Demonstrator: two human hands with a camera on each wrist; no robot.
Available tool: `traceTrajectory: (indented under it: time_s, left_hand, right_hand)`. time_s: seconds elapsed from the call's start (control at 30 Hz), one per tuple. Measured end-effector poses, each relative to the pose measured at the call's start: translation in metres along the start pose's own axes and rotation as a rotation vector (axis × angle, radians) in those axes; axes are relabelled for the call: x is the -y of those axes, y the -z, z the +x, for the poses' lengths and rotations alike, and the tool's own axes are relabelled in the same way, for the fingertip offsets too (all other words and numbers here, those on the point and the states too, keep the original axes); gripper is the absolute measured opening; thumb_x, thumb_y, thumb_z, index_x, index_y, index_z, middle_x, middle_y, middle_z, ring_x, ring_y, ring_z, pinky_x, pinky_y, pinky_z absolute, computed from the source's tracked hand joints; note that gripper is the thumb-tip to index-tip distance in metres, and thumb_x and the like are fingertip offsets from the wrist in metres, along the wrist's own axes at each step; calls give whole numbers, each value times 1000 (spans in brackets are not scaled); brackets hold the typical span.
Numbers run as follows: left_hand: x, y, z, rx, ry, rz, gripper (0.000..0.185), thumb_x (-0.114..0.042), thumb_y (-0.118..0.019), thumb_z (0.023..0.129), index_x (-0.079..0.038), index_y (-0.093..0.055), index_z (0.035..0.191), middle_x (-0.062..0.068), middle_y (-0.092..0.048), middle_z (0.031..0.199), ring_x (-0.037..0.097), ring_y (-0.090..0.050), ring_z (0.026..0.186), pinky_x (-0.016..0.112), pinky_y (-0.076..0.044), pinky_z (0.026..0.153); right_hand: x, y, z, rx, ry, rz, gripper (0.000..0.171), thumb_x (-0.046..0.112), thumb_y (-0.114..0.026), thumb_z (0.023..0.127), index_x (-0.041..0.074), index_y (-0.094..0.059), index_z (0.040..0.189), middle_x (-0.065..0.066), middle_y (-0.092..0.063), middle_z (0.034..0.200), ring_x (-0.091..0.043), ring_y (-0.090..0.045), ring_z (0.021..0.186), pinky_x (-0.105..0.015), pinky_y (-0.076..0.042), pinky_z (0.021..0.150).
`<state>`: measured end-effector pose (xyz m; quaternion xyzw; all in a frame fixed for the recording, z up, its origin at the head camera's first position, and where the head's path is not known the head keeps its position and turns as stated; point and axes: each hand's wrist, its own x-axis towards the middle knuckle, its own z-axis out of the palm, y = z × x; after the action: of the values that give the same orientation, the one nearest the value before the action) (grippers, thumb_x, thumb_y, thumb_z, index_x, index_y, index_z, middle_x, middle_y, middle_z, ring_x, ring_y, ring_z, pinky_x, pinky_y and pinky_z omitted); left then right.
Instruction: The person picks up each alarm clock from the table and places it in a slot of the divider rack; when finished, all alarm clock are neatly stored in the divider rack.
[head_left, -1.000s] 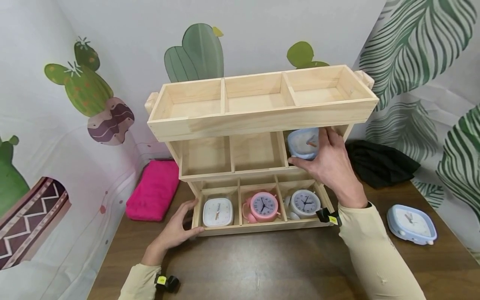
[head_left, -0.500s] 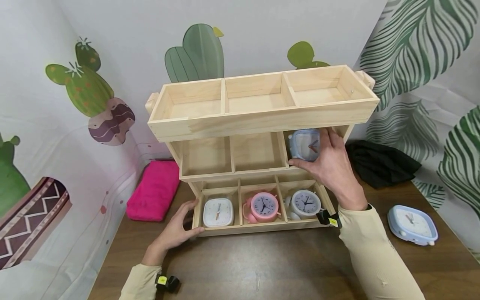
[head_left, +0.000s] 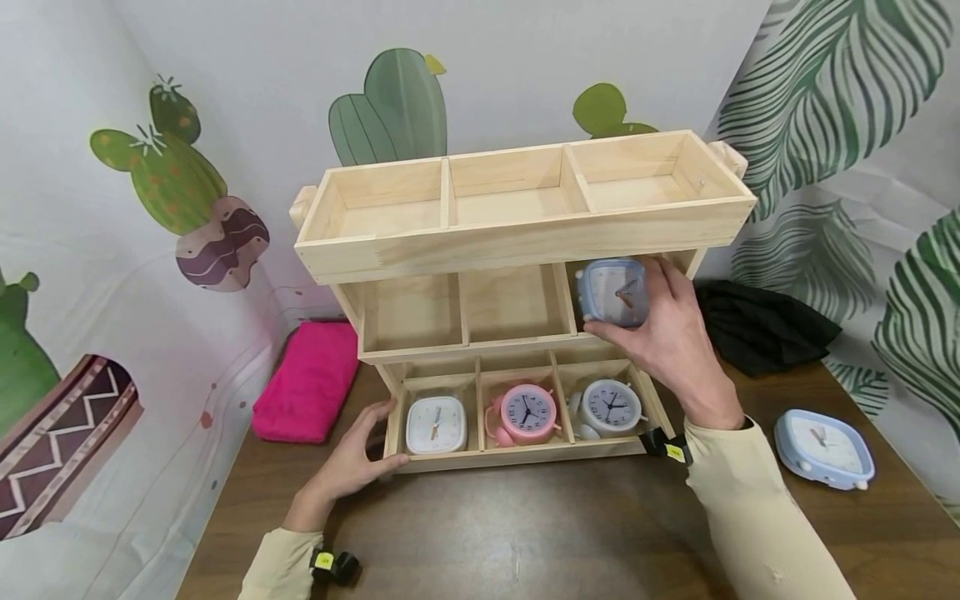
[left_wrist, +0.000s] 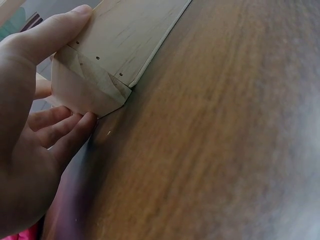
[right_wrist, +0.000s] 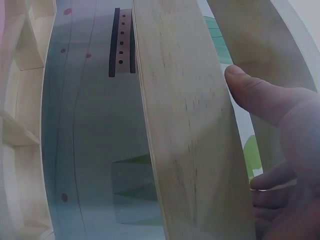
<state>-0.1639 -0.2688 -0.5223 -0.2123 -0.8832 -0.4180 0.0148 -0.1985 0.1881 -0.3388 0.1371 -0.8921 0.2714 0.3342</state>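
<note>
A three-tier wooden rack with divided compartments stands on the table. My right hand holds a light blue alarm clock at the middle tier's right compartment, thumb along its lower edge and fingers at its right side. In the right wrist view, that hand shows behind a wooden board, and the clock is hidden. My left hand grips the rack's lower left corner, its thumb on the front board and its fingers round the end. The bottom tier holds a white clock, a pink alarm clock and a white-grey alarm clock.
Another light blue alarm clock lies face up on the table at the right. A bright pink cloth lies left of the rack and a black cloth right of it. A patterned backdrop rises close behind.
My right hand has shifted slightly right with the blue alarm clock, which has also turned and moved a little down. The left hand keeps its place on the rack.
</note>
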Motion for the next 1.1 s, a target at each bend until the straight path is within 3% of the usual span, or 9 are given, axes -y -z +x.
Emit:
traceTrajectory:
  time_s: [0.2,0.4,0.53,0.73,0.87,0.97,1.1]
  left_hand:
    - [1,0,1,-1,-3,1,89,-30,-85,76,-8,-37,148,12,-40,146,26,-41,133,47,-49,102]
    - [1,1,2,-4,-13,8,89,-30,-85,76,-6,-38,147,13,-41,145,28,-42,132,47,-49,102]
    - [2,0,2,-5,-14,18,89,-31,-85,76,-6,-38,147,13,-41,145,27,-42,132,47,-49,102]
    - [3,0,1,-5,-8,-2,88,-28,-85,76,-7,-38,147,13,-41,145,27,-42,132,46,-50,101]
    - [2,0,1,-4,-6,-12,88,-29,-85,76,-7,-38,147,12,-40,146,27,-42,132,45,-50,101]
    - [2,0,1,-2,-7,-16,88,-29,-85,76,-7,-38,147,11,-40,146,27,-42,131,45,-50,101]
    - [1,-1,0,2,-11,-29,88,-29,-85,76,-8,-37,148,11,-40,146,27,-42,131,46,-51,100]
  right_hand:
    - [1,8,-7,39,-79,38,97,30,-93,61,0,-45,141,-25,-44,139,-43,-44,123,-62,-41,97]
    - [-3,15,-18,-64,-49,60,85,21,-92,62,2,-53,134,-23,-51,133,-38,-51,115,-56,-47,90]
    - [-7,23,-25,-117,-32,49,85,17,-93,60,0,-53,133,-22,-52,132,-35,-55,105,-44,-50,83]
    - [-17,31,-37,-133,-69,38,89,16,-93,59,4,-52,137,-21,-51,135,-34,-55,109,-13,-40,91]
    - [-26,36,-47,-128,-107,39,90,16,-92,59,5,-51,139,-20,-50,137,-36,-55,111,-6,-34,92]
    - [-33,39,-54,-125,-142,31,91,17,-92,59,5,-51,139,-19,-50,138,-37,-55,110,-7,-34,92]
    - [-42,43,-64,-108,-186,5,93,20,-92,58,5,-50,139,-20,-49,138,-39,-53,114,-36,-46,97]
